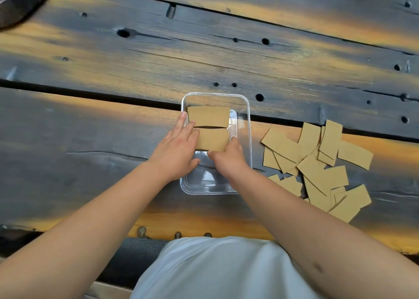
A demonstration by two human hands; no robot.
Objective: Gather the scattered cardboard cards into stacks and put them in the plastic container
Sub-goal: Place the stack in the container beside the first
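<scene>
At about 9 o'clock from the frame's centre, the person's left hand (175, 150) reaches in over the near-left wall of the clear plastic container (249, 126). Its fingers (189, 130) lie nearly straight: the forefinger runs along the left wall beside the far stack (208, 116), the others press on the left end of the near stack (213, 140), and the thumb points right across the container floor. It grips nothing.

The container stands on the dark plank table (113, 56) near the centre, long side running from 12 to 6 o'clock. The two cardboard stacks fill its far half, touching one another; the near half shows bare plastic.

The right hand (227, 159) comes in from 5 o'clock, fingers curled round the near stack's right end, thumb at the stack's near edge.

At 3 o'clock, well apart from the container, the scattered cards (317, 162) lie overlapping in a loose heap on the table.

At 6 o'clock the person's white garment (215, 269) fills the bottom edge.
</scene>
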